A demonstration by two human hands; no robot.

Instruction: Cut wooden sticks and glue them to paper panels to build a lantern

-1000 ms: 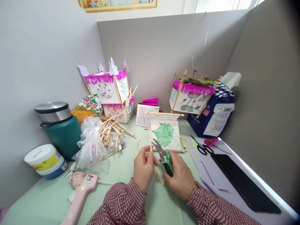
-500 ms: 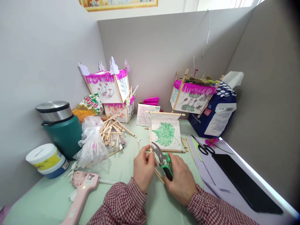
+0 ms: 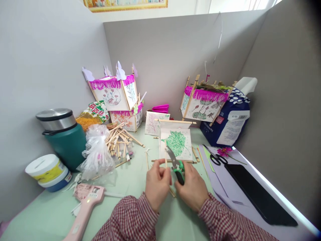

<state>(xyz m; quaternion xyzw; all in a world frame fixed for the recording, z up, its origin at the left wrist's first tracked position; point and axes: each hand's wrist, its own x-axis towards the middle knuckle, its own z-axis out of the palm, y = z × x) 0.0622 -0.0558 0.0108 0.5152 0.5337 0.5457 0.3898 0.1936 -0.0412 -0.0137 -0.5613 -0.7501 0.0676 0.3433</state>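
Note:
Between the fingers of my left hand [image 3: 157,183] is a thin wooden stick [image 3: 166,155], standing nearly upright. My right hand [image 3: 192,185] is wrapped round green-and-black pruning shears [image 3: 179,172], whose metal blades point up and left beside the stick's upper part. Just behind both hands, a white paper panel with a green leaf drawing [image 3: 177,144] leans in a frame of thin sticks. Part of another stick [image 3: 172,192] shows on the table between my hands.
A pink glue gun [image 3: 85,211], plastic bag [image 3: 97,154], stick pile [image 3: 119,140], green flask [image 3: 66,140] and white tub [image 3: 47,170] lie left. Decorated paper lanterns [image 3: 112,95] stand behind. Black scissors [image 3: 217,159], purple paper [image 3: 225,180] and a black phone-like slab [image 3: 260,194] are right.
My left hand has shifted slightly right and down, and its stick now stands more upright beside the blades. The shears remain in my right hand. The whole view has shifted slightly.

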